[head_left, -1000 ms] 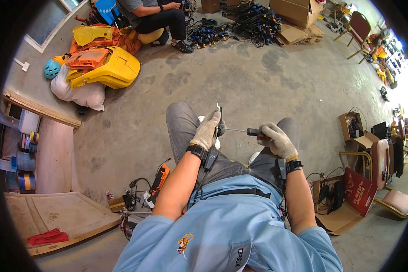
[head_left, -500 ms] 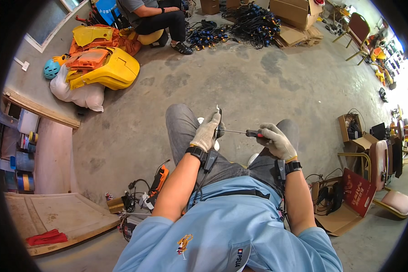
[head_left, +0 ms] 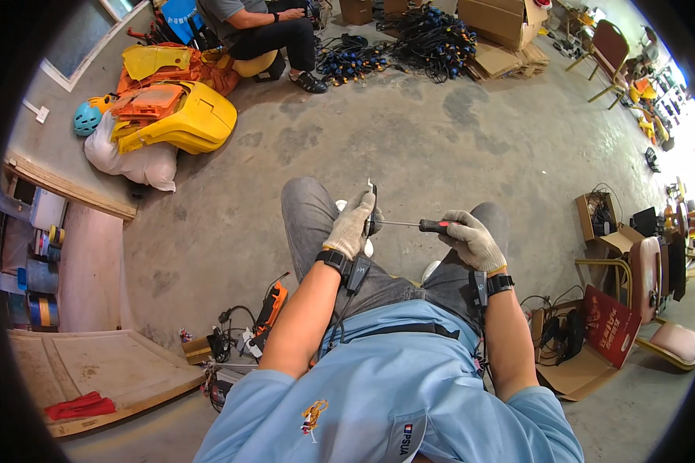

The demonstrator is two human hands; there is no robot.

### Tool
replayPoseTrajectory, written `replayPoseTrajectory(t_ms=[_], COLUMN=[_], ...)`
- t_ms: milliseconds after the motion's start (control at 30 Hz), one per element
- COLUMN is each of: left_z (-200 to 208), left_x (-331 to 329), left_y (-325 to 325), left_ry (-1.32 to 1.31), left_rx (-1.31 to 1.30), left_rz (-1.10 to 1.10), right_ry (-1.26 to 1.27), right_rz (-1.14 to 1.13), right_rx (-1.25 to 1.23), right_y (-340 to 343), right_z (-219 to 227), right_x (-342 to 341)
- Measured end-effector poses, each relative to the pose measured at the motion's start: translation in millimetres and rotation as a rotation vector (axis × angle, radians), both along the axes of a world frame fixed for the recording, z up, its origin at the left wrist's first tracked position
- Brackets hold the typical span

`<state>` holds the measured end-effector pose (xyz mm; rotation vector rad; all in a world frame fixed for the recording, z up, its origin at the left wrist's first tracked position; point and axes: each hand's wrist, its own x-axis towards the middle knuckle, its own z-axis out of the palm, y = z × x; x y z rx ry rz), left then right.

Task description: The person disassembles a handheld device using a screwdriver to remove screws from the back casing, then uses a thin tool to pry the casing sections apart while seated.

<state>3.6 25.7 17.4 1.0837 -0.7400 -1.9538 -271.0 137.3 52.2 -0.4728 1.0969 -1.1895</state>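
Note:
In a pale knit work glove, my left hand (head_left: 353, 227) grips a thin black part (head_left: 374, 202) seen nearly edge-on, with a small light-coloured metal piece at its top. What kind of part it is I cannot make out. My right hand (head_left: 475, 241), gloved alike, is closed round the black and red handle of a screwdriver (head_left: 434, 226). Its steel shaft runs level to the left, and the tip meets the black part beside my left fingers. Both hands are above my lap, between my knees.
Left of me lie an orange and black tool (head_left: 272, 307) and cables. At my right, an open cardboard box (head_left: 575, 370) stands near a chair (head_left: 645, 282). Yellow plastic shells (head_left: 181, 116) are piled far left, beside a seated person (head_left: 259, 35). Black cable heaps (head_left: 432, 42) lie farther back.
My right fingers have shifted slightly on the screwdriver handle, showing more of it. The left hand and the black part stay in place.

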Motion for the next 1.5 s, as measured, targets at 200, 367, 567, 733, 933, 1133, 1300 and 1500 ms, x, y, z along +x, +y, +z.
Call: replayPoseTrajectory(t_ms=[200,367,567,733,933,1133,1300,1500], left_z=[3,1,1,-2,-3,0,0,8], left_x=[-1,1,0,0,3,4,4,2], left_y=[0,-1,-2,-3,-6,-6,-7,-5], left_ry=[-0.03,-0.046,-0.006,0.019,0.175,0.161,0.188,0.187], left_rx=[-0.008,-0.012,0.01,0.048,0.099,0.067,0.094,0.053], left_rz=[-0.017,-0.019,-0.027,0.001,0.056,0.128,0.119,0.119], right_ry=[-0.016,-0.042,-0.188,-0.228,-0.027,-0.072,-0.017,-0.005], right_rz=[0.044,0.005,-0.1,-0.133,-0.078,-0.069,-0.053,-0.05], right_rx=[-0.035,-0.007,0.024,0.032,-0.007,0.035,0.074,0.084], right_y=[0,-1,-1,-2,-1,0,-1,-1], right_z=[-4,-6,-15,-17,-12,-11,-12,-13], right_x=[-5,-4,-13,-15,-10,-10,-9,-10])
